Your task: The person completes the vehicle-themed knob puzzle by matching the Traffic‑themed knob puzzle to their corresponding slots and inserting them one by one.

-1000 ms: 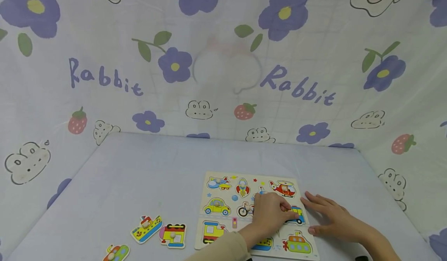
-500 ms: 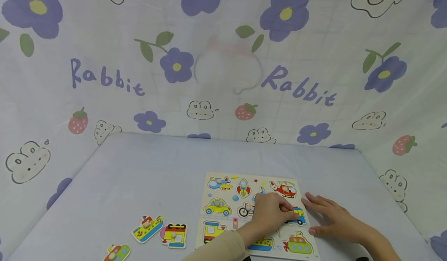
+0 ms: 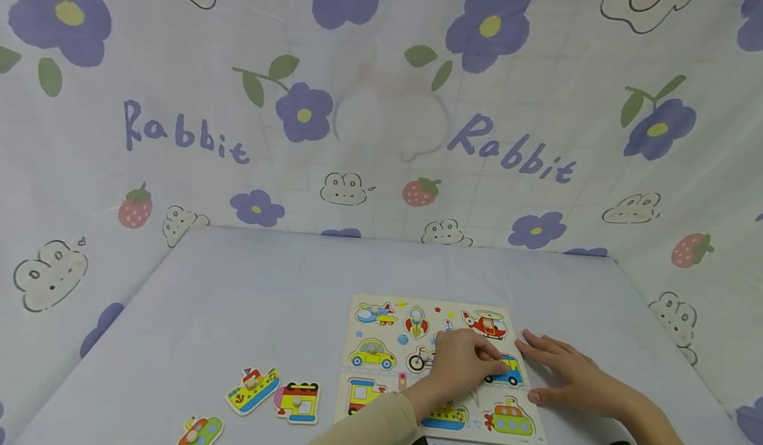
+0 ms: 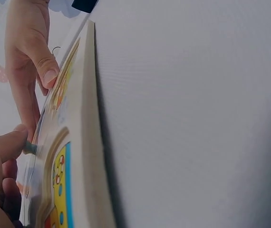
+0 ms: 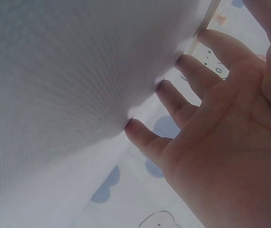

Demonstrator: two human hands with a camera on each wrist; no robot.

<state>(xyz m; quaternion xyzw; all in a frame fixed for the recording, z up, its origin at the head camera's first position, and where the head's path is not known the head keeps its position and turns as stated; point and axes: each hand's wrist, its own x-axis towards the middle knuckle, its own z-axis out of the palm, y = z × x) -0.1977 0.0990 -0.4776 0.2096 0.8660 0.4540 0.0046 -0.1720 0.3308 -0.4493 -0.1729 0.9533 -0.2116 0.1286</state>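
Note:
A wooden knob puzzle board [image 3: 342,398] with vehicle pictures lies flat on the table. My left hand [image 3: 459,362] reaches over it from the front and pinches the knob of a blue bus piece [image 3: 509,372] at its right side. That small knob [image 4: 29,148] shows at the thumb tip in the left wrist view. Much of the bus and the board's middle is hidden behind the hand. My right hand [image 3: 575,379] is spread beside the board's right edge, its thumb tip at the edge. In the right wrist view its fingertips [image 5: 135,127] rest on the tabletop.
Left of the board lie a loose boat piece [image 3: 253,390], a train piece [image 3: 297,403] and a submarine piece [image 3: 201,430], each with a knob. Car [image 3: 372,354], plane [image 3: 375,312] and helicopter [image 3: 485,324] pieces sit in the board. A printed curtain [image 3: 381,114] encloses the table.

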